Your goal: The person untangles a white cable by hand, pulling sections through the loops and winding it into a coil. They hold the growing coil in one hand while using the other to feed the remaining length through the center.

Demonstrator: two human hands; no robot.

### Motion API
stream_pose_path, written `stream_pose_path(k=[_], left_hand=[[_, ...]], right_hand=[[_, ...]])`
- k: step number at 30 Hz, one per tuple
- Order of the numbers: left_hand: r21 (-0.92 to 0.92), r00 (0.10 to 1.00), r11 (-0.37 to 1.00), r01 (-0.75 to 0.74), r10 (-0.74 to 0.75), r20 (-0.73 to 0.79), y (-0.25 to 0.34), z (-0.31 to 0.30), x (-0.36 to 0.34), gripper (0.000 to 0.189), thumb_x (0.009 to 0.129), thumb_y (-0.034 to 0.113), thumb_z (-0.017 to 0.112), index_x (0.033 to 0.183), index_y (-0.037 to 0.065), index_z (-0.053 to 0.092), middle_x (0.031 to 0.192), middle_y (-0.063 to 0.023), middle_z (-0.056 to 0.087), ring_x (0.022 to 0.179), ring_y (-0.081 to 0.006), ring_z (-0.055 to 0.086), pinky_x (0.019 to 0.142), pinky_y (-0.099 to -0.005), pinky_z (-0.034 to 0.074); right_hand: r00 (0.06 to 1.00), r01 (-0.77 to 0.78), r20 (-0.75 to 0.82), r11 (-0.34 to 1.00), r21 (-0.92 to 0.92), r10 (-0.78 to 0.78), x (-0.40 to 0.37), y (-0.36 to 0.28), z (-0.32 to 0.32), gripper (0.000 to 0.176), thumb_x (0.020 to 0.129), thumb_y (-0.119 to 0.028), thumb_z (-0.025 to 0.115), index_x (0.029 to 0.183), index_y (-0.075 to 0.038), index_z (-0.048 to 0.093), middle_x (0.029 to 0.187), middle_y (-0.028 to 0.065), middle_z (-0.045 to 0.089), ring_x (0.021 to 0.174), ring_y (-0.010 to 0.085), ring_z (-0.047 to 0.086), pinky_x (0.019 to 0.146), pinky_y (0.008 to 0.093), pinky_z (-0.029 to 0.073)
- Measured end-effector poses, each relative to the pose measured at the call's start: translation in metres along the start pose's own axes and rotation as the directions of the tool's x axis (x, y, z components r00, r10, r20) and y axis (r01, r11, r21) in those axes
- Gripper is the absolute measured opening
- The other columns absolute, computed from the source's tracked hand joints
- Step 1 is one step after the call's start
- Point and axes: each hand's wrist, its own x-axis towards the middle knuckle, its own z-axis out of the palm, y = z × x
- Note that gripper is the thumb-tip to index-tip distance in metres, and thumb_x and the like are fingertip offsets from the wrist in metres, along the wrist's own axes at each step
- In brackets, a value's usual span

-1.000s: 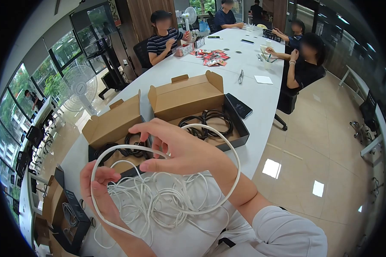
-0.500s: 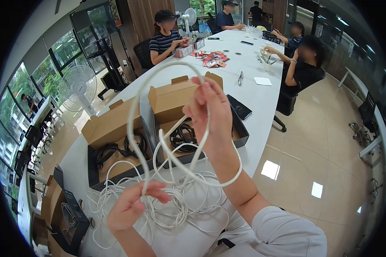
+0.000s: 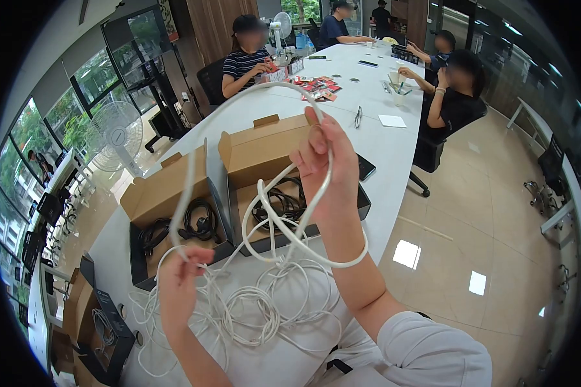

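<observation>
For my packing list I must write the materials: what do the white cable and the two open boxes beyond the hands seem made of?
White cable: probably a smooth plastic or rubber jacket, given its soft sheen and round bends.
Left box, right box: likely cardboard, black outside, matte brown inside with folded flaps.

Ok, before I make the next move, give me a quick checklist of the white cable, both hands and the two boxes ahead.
1. Right hand holding the white cable: ok.
2. Left hand gripping it: cannot tell; the cable reaches its blurred fingers.
3. Right forearm clear of cable: not ok, a loop crosses it.
4. White strands on the table untangled: not ok, they overlap loosely.
5. Left box and right box open: ok, lids up.
</observation>
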Motion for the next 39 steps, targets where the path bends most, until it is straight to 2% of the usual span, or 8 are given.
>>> stream_pose_path(k=[7, 11, 14, 19, 25, 32, 36, 39], left_hand=[[-0.117, 0.792, 0.926, -0.359, 0.236, -0.564, 0.012, -0.021, -0.015, 0.027, 0.100, 0.024, 0.044, 0.115, 0.002, 0.050, 0.088, -0.0110, 0.065, 0.072, -0.0153, 0.064, 0.060, -0.0223, 0.046], [-0.186, 0.783, 0.858, -0.479, 0.322, -0.532, 0.010, -0.030, -0.025, 0.028, 0.100, 0.025, 0.045, 0.118, 0.004, 0.048, 0.091, -0.0079, 0.063, 0.071, -0.0125, 0.060, 0.061, -0.0220, 0.045], [-0.139, 0.791, 0.860, -0.491, 0.373, -0.484, 0.016, -0.022, -0.026, 0.026, 0.100, 0.026, 0.045, 0.115, 0.004, 0.048, 0.088, -0.0071, 0.061, 0.071, -0.0126, 0.059, 0.062, -0.0220, 0.044], [-0.226, 0.785, 0.787, -0.575, 0.452, -0.423, 0.013, -0.009, -0.025, 0.025, 0.096, 0.026, 0.054, 0.104, 0.003, 0.050, 0.082, -0.0090, 0.059, 0.076, -0.0193, 0.059, 0.067, -0.0265, 0.047], [-0.336, 0.794, 0.723, -0.604, 0.582, -0.175, 0.007, 0.001, -0.026, 0.035, 0.085, 0.033, 0.069, 0.094, 0.001, 0.056, 0.086, -0.0155, 0.065, 0.082, -0.0265, 0.064, 0.069, -0.0347, 0.052], [-0.190, 0.846, 0.835, -0.516, 0.462, -0.266, 0.027, 0.024, -0.020, 0.053, 0.075, 0.035, 0.078, 0.112, 0.003, 0.057, 0.131, -0.0176, 0.045, 0.107, -0.0213, 0.056, 0.081, -0.0319, 0.052], [-0.065, 0.789, 0.854, -0.516, 0.445, -0.424, 0.014, 0.024, -0.012, 0.049, 0.078, 0.028, 0.077, 0.113, 0.002, 0.054, 0.126, -0.0133, 0.045, 0.110, -0.0216, 0.053, 0.084, -0.0301, 0.049], [0.141, 0.919, 0.940, -0.309, 0.334, -0.210, 0.003, 0.002, -0.012, 0.029, 0.084, 0.021, 0.069, 0.101, 0.001, 0.057, 0.101, -0.0105, 0.056, 0.094, -0.0177, 0.055, 0.079, -0.0292, 0.049]], right_hand=[[0.967, -0.013, 0.210, 0.856, -0.517, 0.141, -0.004, 0.016, 0.010, 0.028, 0.091, -0.014, 0.055, 0.113, 0.003, 0.060, 0.065, -0.0034, 0.048, 0.060, 0.0042, 0.042, 0.056, 0.0185, 0.034], [0.865, 0.282, 0.407, 0.385, -0.879, 0.294, -0.015, 0.023, 0.012, 0.037, 0.084, -0.014, 0.065, 0.117, 0.001, 0.058, 0.078, 0.0074, 0.057, 0.073, 0.0167, 0.055, 0.069, 0.0298, 0.045], [0.788, 0.615, 0.616, -0.062, -0.786, 0.013, -0.033, 0.037, 0.016, 0.045, 0.080, -0.015, 0.070, 0.120, -0.001, 0.055, 0.099, 0.0159, 0.057, 0.088, 0.0272, 0.057, 0.078, 0.0371, 0.045], [0.665, 0.580, 0.704, 0.423, -0.696, 0.247, -0.053, 0.045, 0.035, 0.045, 0.074, -0.021, 0.076, 0.114, -0.007, 0.059, 0.104, 0.0159, 0.053, 0.093, 0.0344, 0.054, 0.079, 0.0410, 0.044], [0.412, 0.386, 0.661, 0.537, -0.750, 0.628, -0.071, 0.062, 0.036, 0.025, 0.076, -0.013, 0.073, 0.098, -0.004, 0.066, 0.092, 0.0136, 0.055, 0.083, 0.0303, 0.058, 0.070, 0.0387, 0.047], [0.558, 0.468, 0.715, 0.552, -0.691, 0.422, -0.064, 0.069, 0.029, 0.014, 0.076, -0.004, 0.069, 0.089, -0.001, 0.066, 0.087, 0.0114, 0.057, 0.074, 0.0268, 0.060, 0.064, 0.0351, 0.048], [0.634, 0.384, 0.647, 0.554, -0.739, 0.424, -0.052, 0.058, 0.029, 0.012, 0.074, 0.001, 0.069, 0.086, 0.000, 0.067, 0.086, 0.0099, 0.058, 0.071, 0.0221, 0.060, 0.062, 0.0310, 0.048], [0.711, 0.319, 0.592, 0.577, -0.752, 0.379, -0.041, 0.046, 0.026, 0.014, 0.076, 0.006, 0.064, 0.088, 0.000, 0.068, 0.086, 0.0070, 0.058, 0.070, 0.0158, 0.059, 0.062, 0.0262, 0.048]])
